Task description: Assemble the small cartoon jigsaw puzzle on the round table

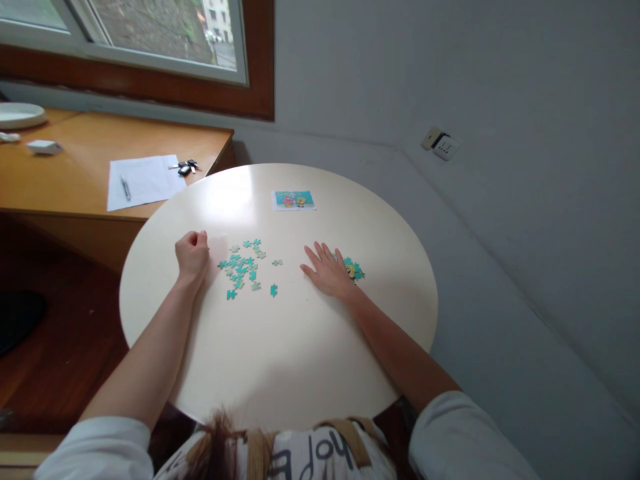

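Note:
My left hand (192,253) rests as a fist on the left side of the round white table (270,353). Its curled fingers hide whatever may be inside. Just right of it lies a loose heap of turquoise and pale green jigsaw pieces (241,264), with a few single pieces apart from it. My right hand (327,271) is spread flat, palm down, on the table. Beside and partly under it is a cluster of jigsaw pieces (355,267) in turquoise with yellow, partly covered by the hand. Farther back lies a small colourful picture card (294,200) with cartoon figures.
At the left, a wooden desk (75,177) adjoins the table. On it are a sheet of paper (150,179), a pen (125,188), keys (185,167), a small white box (44,147) and a round white object (20,115). A wall with a socket (446,147) stands behind.

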The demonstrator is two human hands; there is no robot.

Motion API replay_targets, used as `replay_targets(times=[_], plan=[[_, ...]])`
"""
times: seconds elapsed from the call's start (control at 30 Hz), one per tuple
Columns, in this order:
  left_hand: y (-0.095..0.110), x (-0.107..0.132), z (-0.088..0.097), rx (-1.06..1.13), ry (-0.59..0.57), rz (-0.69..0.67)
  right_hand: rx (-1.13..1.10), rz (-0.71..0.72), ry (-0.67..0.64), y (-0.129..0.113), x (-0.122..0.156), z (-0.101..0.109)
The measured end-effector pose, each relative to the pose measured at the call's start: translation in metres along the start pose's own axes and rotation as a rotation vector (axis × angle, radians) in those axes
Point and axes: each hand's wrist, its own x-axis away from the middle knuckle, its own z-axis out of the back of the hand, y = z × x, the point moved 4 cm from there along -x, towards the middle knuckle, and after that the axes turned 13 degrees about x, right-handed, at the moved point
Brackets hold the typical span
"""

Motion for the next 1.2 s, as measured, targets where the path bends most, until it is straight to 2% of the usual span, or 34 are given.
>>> replay_targets(times=[0.1, 0.2, 0.47, 0.6, 1.2], plan=[[0.0, 0.0, 0.0, -0.01, 0.005, 0.002, -0.03, -0.003, -0.035, 0.004, 0.0, 0.006], [0.001, 0.0, 0.0, -0.029, -0.001, 0.01, 0.022, -0.04, 0.034, 0.01, 0.004, 0.011], [0.003, 0.003, 0.0, -0.042, -0.011, 0.034, 0.051, -0.049, 0.035, 0.012, 0.007, -0.004], [0.006, 0.005, 0.001, -0.047, -0.011, 0.06, 0.049, -0.05, 0.058, 0.012, 0.006, -0.004], [-0.002, 0.0, 0.001, -0.008, -0.02, -0.007, 0.036, -0.061, 0.059, 0.011, 0.006, -0.002]])
